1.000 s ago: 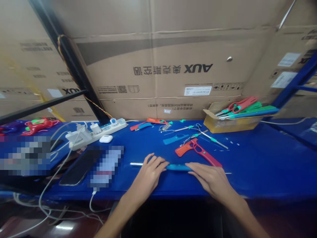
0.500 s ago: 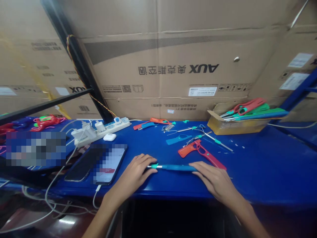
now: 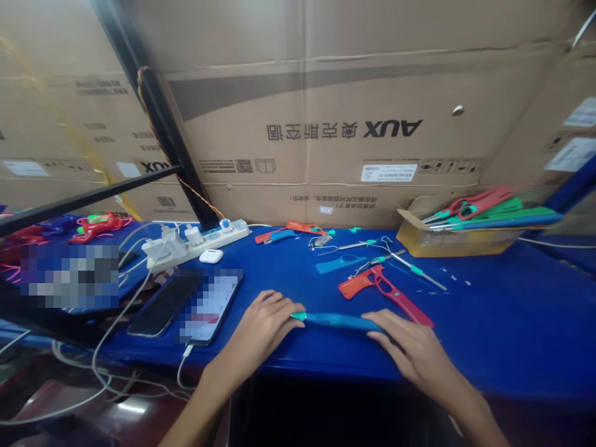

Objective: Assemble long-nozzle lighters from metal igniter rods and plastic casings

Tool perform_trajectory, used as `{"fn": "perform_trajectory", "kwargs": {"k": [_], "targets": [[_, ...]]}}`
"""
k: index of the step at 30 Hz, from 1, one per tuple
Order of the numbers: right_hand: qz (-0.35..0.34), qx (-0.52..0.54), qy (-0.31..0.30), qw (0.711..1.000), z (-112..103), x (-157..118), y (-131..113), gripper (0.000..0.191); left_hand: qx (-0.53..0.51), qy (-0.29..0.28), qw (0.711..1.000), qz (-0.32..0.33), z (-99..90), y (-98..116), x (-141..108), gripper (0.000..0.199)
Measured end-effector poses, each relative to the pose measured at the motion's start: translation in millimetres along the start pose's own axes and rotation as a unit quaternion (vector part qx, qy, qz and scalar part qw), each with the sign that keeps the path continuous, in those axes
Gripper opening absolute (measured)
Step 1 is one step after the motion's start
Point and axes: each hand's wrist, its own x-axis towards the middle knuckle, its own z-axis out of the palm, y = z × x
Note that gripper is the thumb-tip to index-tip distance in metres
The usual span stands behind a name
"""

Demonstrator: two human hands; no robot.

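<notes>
1. L hand [image 3: 267,320]: thumb + fingertips pinch green piece [image 3: 299,316] at L end of blue handle [image 3: 338,320]; palm side hidden, so can't tell what else is in there.
2. R hand [image 3: 412,338]: thumb below, fingers above, pinching other end of same handle.
3. Handle = btwn the 2 hands, roughly level, long side facing wearer. Can't tell if it touches blue tabletop [image 3: 512,316] or is just above.
4. Just beyond R hand: red casing [image 3: 410,307], near end close to knuckles. Orange casing [image 3: 358,284] meets its far end, up & left of R hand; can't tell if joined.
5. Farther out, past the handle: flat blue casing [image 3: 336,264], plus metal rod w/ green collar [image 3: 431,279], beyond R hand.
6. Well beyond R hand, to its right: open carton [image 3: 460,245] w/ red, green & blue handles [image 3: 488,202] sticking out. White scraps [image 3: 467,283] btwn carton & hand.
7. Left of L hand: lit phone [image 3: 216,304], cable plugged in, dark phone [image 3: 162,304] next to it.
8. Beyond phones, up & left of L hand: white case [image 3: 211,256], then power strip [image 3: 209,246] w/ plugs.
</notes>
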Motion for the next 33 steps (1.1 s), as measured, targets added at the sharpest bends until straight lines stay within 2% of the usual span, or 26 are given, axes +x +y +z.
{"fn": "perform_trajectory", "kwargs": {"k": [7, 18, 25, 29, 33], "targets": [[-0.012, 0.026, 0.008, 1.000, -2, 0, 0, 0.026, 0.006, 0.030, 0.999, 0.017, 1.5, 18, 5, 0.019], [-0.004, 0.066, 0.021, 0.998, -8, 2, 0, 0.026, -0.007, 0.091, 0.994, 0.061, 12.1, 24, 10, 0.014], [0.017, 0.080, 0.014, 0.997, -11, 0, 0, 0.026, 0.007, 0.103, 0.991, 0.085, 5.7, 37, 13, 0.014], [0.004, 0.047, 0.018, 0.999, -9, 0, 0, 0.028, 0.040, 0.099, 0.992, 0.072, 1.9, 35, 11, 0.014], [0.003, -0.069, 0.053, 0.996, -3, 1, -5, 0.033, 0.046, 0.068, 0.996, 0.019, 7.9, 25, 9, 0.018]]}}
